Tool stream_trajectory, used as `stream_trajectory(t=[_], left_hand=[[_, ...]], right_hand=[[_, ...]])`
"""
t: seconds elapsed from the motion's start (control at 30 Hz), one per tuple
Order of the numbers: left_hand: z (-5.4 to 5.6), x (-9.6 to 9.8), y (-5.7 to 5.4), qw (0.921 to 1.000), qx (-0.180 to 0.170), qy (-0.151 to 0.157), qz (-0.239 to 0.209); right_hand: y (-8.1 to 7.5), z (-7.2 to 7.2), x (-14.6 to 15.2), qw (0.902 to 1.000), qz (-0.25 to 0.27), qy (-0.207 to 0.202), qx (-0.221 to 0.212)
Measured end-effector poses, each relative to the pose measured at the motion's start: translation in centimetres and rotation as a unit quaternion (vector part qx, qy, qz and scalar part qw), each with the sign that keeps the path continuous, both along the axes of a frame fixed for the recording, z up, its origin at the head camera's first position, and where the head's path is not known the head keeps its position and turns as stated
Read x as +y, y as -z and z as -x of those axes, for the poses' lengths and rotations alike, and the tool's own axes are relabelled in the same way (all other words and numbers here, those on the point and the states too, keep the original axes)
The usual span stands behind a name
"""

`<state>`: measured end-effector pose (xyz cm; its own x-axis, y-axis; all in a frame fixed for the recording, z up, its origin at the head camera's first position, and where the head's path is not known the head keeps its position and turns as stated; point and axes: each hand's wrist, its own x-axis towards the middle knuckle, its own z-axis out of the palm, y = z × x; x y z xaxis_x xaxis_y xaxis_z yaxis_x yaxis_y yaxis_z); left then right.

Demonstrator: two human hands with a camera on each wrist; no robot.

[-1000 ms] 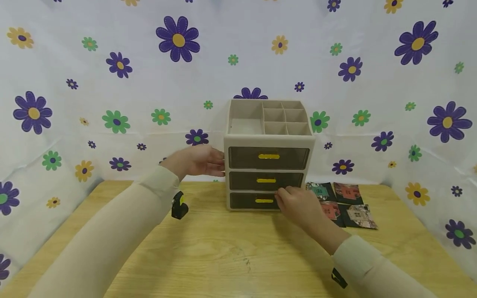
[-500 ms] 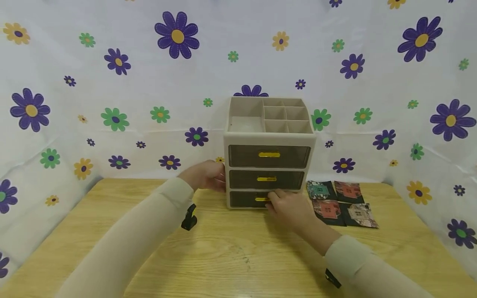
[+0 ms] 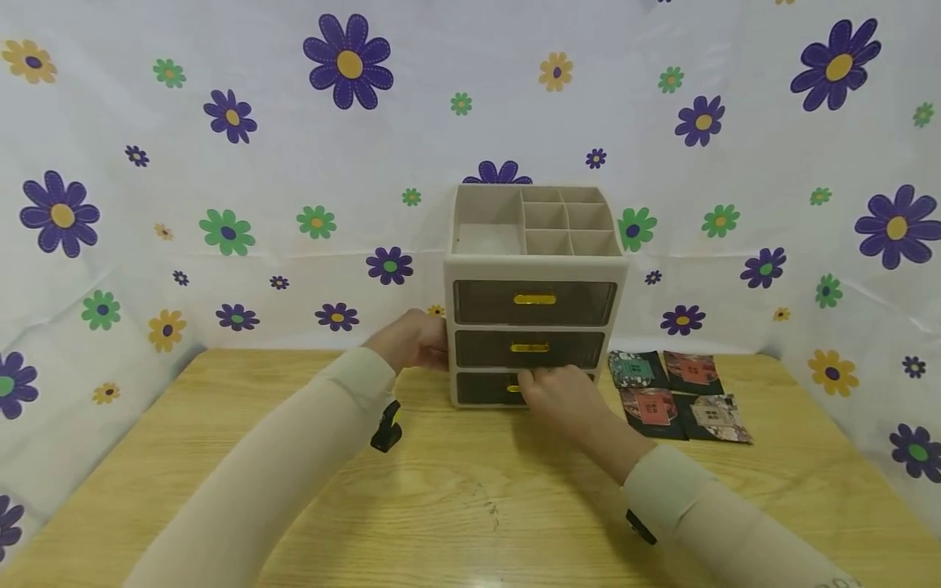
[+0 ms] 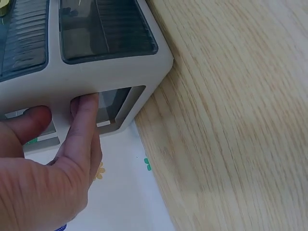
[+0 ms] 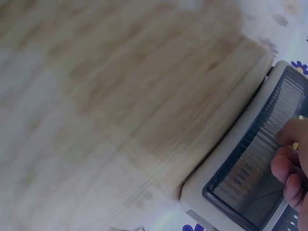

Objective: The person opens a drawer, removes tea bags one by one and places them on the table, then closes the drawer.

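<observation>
A beige desktop drawer organizer [image 3: 537, 268] with three dark see-through drawers stands upright on the wooden table. My left hand [image 3: 419, 340] is at its left side. In the left wrist view, thumb and fingers reach into two side openings and grip the strip between them. At the front, my right hand [image 3: 562, 392] holds the yellow handle [image 3: 513, 389] of the bottom drawer [image 3: 481, 389] and partly covers it. The right wrist view shows curled fingers [image 5: 284, 166] against that handle. All three drawers sit flush with the frame.
Several dark printed packets [image 3: 711, 415] lie flat to the right of the organizer. Its top tray [image 3: 488, 237] has one large and several small compartments. A white floral cloth [image 3: 279, 163] hangs behind and at the sides of the wooden table [image 3: 412, 506].
My left hand has moved down and right along the organizer's side and now grips it. My right hand has slid left along the bottom drawer onto its handle.
</observation>
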<state>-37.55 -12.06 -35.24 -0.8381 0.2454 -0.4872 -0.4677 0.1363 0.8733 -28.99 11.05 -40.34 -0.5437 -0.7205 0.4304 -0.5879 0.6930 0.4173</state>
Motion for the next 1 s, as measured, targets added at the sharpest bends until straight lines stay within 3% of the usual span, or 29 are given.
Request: stream_trajectory(t=[0.17, 0.23, 0.43, 0.67, 0.9, 1.0], left_hand=[[0.0, 0.3, 0.1, 1.0, 0.004, -0.002, 0.005], [0.0, 0.4, 0.2, 0.9998, 0.005, 0.016, 0.01], [-0.2, 0.4, 0.2, 0.9995, 0.008, 0.028, 0.015], [-0.6, 0.6, 0.3, 1.0, 0.002, 0.004, 0.003], [-1.0, 0.4, -0.1, 0.9966, 0.029, -0.074, 0.022], [-1.1, 0.3, -0.2, 0.9955, 0.036, -0.083, 0.03]], right_hand=[[-0.5, 0.0, 0.2, 0.9998, -0.011, -0.008, -0.014], [-0.6, -0.1, 0.3, 0.9998, -0.011, -0.013, -0.013], [-0.6, 0.1, 0.5, 0.9994, -0.01, -0.034, 0.004], [-0.8, 0.0, 0.7, 0.9987, -0.008, -0.049, -0.012], [-1.1, -1.2, 0.8, 0.9972, -0.019, -0.07, -0.015], [-1.2, -1.8, 0.7, 0.9971, -0.019, -0.073, -0.001]])
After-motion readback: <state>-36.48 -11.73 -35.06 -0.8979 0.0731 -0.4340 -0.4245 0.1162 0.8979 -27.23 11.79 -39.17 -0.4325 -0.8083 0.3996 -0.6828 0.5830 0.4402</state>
